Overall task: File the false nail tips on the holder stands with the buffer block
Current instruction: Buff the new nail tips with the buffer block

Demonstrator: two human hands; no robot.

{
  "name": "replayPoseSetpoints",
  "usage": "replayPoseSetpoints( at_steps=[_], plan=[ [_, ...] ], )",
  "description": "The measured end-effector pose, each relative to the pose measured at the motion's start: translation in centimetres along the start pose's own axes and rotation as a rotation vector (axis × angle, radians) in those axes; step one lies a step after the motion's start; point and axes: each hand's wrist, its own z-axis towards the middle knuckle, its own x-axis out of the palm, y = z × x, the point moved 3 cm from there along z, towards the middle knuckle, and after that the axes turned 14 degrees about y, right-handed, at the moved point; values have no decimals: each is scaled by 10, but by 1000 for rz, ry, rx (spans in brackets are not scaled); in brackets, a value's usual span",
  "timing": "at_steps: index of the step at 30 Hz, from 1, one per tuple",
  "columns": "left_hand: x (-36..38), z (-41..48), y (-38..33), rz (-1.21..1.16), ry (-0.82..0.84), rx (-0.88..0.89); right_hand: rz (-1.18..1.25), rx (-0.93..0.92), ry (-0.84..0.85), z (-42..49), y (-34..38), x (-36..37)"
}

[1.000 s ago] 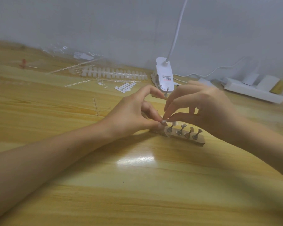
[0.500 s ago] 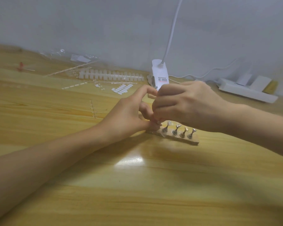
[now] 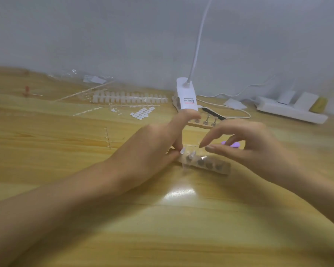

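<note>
One wooden holder strip [image 3: 221, 169] carrying metal stands [image 3: 200, 162] lies on the yellow wooden surface [image 3: 162, 228]. The left hand [image 3: 148, 151] pinches its end beside a white false nail tip [image 3: 182, 150]. The right hand [image 3: 256, 147] hovers above, fingers loose.

Forearms converging, left hand [image 3: 148, 151] index raised, right hand [image 3: 255, 147] fingers spread
</note>
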Motion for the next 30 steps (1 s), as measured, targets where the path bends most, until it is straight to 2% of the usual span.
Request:
replayPoseSetpoints(
  at_steps=[2,4,8,11,19,25,30],
  plan=[
    [0,-1,-5,98,12,14,44,38,94,-2,2,9],
    [-3,-1,-6,25,10,-14,51,38,108,-3,5,13],
    [-16,2,-5,-279,-59,-59,46,11,-84,-6,14,6],
    [-18,3,-12,-394,-65,-56,-10,-63,-92,-6,23,7],
    [-17,1,-27,-329,-21,-24,-91,-70,-121,-11,25,13],
    [-16,0,-34,-237,18,-3,104,-17,-52,-11,25,13],
    [-15,0,-34,-195,31,-11,116,19,-3,-12,26,14]
  ],
)
